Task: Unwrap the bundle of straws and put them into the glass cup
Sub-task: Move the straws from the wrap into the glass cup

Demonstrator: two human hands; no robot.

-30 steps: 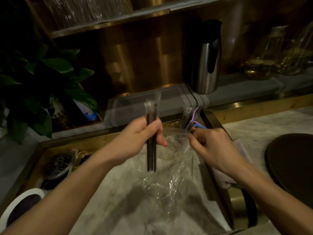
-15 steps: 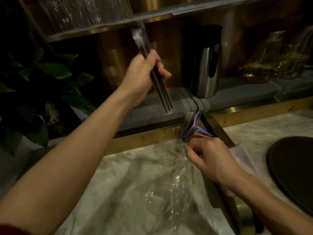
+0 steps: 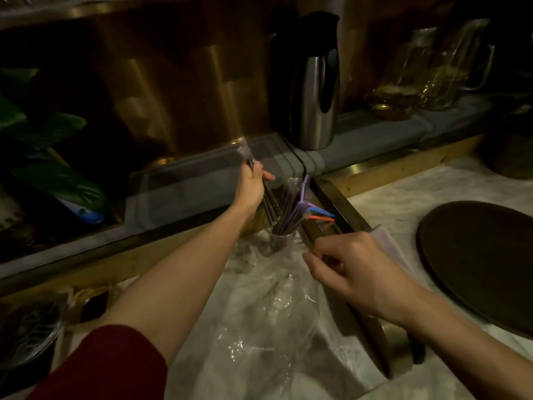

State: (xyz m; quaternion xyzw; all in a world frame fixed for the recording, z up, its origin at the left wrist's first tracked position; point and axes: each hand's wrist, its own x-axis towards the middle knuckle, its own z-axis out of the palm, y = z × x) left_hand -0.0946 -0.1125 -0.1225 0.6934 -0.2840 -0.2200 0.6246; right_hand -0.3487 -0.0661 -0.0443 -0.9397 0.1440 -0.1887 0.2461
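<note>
My left hand [image 3: 251, 187] grips a bundle of dark straws [image 3: 269, 202], tilted, with its lower ends just above the rim of the glass cup [image 3: 281, 241]. The cup stands on the marble counter and holds several straws [image 3: 291, 216], dark ones plus purple, blue and orange bent tips. My right hand [image 3: 350, 272] hovers right of the cup with fingers pinched on the edge of the clear plastic wrapper [image 3: 268, 316], which lies crumpled across the counter below the cup.
A steel thermos jug [image 3: 315, 90] stands on the grey ledge behind. Glass pitchers [image 3: 427, 70] sit far right. A dark round tray [image 3: 478, 264] lies right. A brass rail [image 3: 354, 298] runs beside my right hand. Plant leaves [image 3: 49, 157] at left; a glass dish [image 3: 28, 327] lower left.
My left hand came down from high near the shelf, bringing the dark straws to the cup. My right hand shifted lower and right along the wrapper.
</note>
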